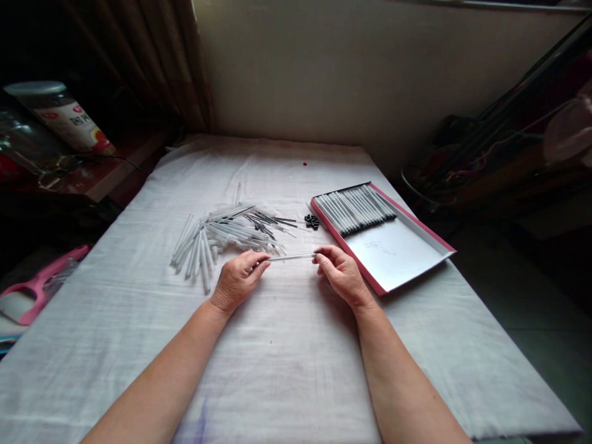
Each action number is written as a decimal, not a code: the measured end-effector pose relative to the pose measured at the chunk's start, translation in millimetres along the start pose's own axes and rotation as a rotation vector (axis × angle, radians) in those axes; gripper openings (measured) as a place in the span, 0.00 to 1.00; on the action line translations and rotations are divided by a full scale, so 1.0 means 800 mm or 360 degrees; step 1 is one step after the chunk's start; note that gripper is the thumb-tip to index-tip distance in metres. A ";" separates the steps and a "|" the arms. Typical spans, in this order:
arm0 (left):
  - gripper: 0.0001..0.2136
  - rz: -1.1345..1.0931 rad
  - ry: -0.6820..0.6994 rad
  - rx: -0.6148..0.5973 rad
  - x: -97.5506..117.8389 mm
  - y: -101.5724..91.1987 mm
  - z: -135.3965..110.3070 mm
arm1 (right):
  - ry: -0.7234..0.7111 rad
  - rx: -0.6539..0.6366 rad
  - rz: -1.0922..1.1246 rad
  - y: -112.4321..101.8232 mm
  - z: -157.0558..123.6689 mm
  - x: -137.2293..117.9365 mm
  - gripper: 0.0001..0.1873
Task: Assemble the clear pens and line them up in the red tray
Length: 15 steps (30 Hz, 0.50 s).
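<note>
Between my two hands a thin whitish pen is held level above the cloth. My left hand pinches its left end between thumb and fingers. At the other end, my right hand has its fingertips closed round the tip, where a dark bit shows; the fingers hide the rest. Beyond my left hand lies a loose heap of clear-white pen barrels, with thin dark refills at its right side. A small cluster of black caps sits just past my right hand, beside the box.
A shallow red-rimmed box stands at the right, holding a row of black-ended pens. White cloth covers the table. At the left are a lidded jar and a pink-handled object. A wall rises behind.
</note>
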State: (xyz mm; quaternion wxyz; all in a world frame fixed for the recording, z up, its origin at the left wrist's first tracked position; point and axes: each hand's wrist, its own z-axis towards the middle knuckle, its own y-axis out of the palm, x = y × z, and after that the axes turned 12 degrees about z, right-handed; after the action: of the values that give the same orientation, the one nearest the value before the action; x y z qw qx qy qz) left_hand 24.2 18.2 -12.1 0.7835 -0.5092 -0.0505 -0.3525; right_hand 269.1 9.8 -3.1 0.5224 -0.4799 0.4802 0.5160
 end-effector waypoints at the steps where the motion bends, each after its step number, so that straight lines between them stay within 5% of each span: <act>1: 0.07 0.0000 0.0001 0.0001 0.000 0.000 0.000 | -0.0004 0.0000 -0.0021 0.000 0.000 0.000 0.17; 15: 0.05 -0.0051 0.0020 0.0096 0.005 0.000 0.002 | 0.0004 0.0113 -0.0063 0.007 0.001 0.003 0.16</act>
State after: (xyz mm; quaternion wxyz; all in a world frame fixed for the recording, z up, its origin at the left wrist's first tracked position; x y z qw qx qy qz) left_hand 27.6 17.4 -9.9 0.7931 -0.4823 -0.0642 -0.3664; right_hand 263.9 10.9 -5.6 0.5487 -0.4711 0.4891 0.4877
